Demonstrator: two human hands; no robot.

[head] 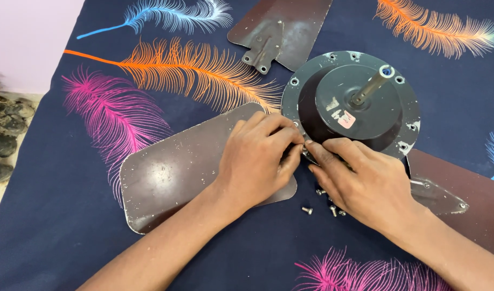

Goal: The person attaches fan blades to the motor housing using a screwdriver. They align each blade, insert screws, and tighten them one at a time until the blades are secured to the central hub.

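Closest to me, a few loose screws (307, 210) sit on the feather-print cloth (53, 215), just below the fan motor (350, 105). My left hand (255, 161) lies on a brown blade (171, 172), its fingers pinched together at the motor's rim, touching my right hand (360, 180); can't tell what they're gripping. Another blade (282, 29) lies beyond the motor.

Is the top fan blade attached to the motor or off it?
Off. The top blade lies apart from the motor, its bracket holes empty.

We list: brown fan blade (171, 172), flat, at the motor's eight o'clock; dark round fan motor (350, 105), shaft up; loose screws (325, 205) at its six o'clock.
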